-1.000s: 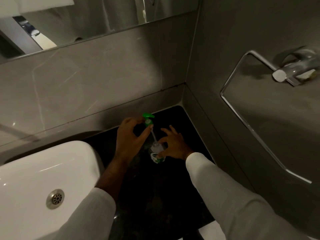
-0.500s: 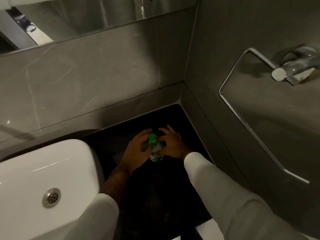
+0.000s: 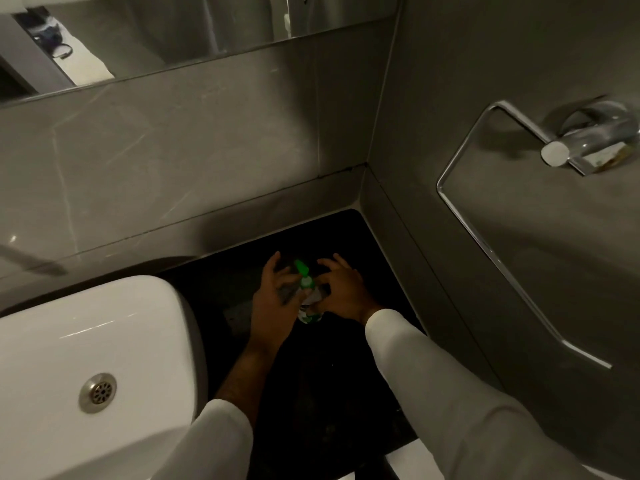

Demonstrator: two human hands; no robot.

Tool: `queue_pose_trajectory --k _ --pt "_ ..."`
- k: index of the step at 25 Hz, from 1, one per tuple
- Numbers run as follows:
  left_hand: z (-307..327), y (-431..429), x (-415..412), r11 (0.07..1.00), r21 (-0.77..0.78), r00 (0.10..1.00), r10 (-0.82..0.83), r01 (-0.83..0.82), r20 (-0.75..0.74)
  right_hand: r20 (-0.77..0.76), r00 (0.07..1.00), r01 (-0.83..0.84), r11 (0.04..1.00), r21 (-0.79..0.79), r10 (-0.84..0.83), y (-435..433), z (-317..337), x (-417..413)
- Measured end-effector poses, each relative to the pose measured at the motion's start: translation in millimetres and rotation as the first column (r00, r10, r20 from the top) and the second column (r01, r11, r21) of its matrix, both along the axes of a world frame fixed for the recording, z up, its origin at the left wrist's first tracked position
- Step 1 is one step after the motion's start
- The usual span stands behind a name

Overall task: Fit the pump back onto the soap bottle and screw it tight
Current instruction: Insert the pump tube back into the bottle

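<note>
A small clear soap bottle (image 3: 309,315) with a green-and-white label stands upright on the black counter (image 3: 322,382) in the corner. Its green pump (image 3: 302,271) sits down on the bottle's neck, nozzle pointing away and to the left. My left hand (image 3: 275,299) is at the pump's left side, thumb and fingers around its collar. My right hand (image 3: 343,289) wraps the bottle's upper body from the right, fingers spread. The neck and collar are mostly hidden between my fingers.
A white basin (image 3: 86,368) with a metal drain (image 3: 97,392) lies close on the left. Grey tiled walls meet in a corner just behind the bottle. A chrome towel ring (image 3: 491,237) hangs on the right wall. A mirror (image 3: 180,29) runs above.
The pump, lifted above the bottle with its tube showing a second ago, has come down onto the neck. My left hand lowered with it; my right hand stayed on the bottle.
</note>
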State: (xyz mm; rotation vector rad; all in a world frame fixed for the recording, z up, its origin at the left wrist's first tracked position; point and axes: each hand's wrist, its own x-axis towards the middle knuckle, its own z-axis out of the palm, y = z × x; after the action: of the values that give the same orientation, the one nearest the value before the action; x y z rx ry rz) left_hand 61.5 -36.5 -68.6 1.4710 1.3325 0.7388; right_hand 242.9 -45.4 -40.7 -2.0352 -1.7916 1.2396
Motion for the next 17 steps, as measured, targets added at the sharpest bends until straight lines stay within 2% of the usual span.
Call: queue_pose_trajectory --k 3,6,10,14,17 --pt "2 -3 1 0.997 -0.04 0.996 -0.069 0.071 0.057 -0.01 1.0 0.003 1.0 0.003 -0.003 0 -1 2" --pt "3 -3 1 0.998 0.051 1.0 0.028 -0.028 -0.007 -0.027 1.0 -0.001 1.0 0.012 0.001 -1 -1 -1" --pt "6 -7 0 0.993 0.023 0.993 -0.115 0.114 0.039 -0.018 1.0 0.009 1.0 -0.01 -0.009 -1 -1 -1" --pt "10 -7 3 0.998 0.063 1.0 -0.024 0.022 0.019 -0.034 0.999 0.0 1.0 0.003 0.0 -2 -2 -5" --pt "8 -6 -3 0.99 -0.016 0.99 -0.136 0.137 0.036 -0.041 0.999 0.014 1.0 0.004 -0.013 -4 -4 -4"
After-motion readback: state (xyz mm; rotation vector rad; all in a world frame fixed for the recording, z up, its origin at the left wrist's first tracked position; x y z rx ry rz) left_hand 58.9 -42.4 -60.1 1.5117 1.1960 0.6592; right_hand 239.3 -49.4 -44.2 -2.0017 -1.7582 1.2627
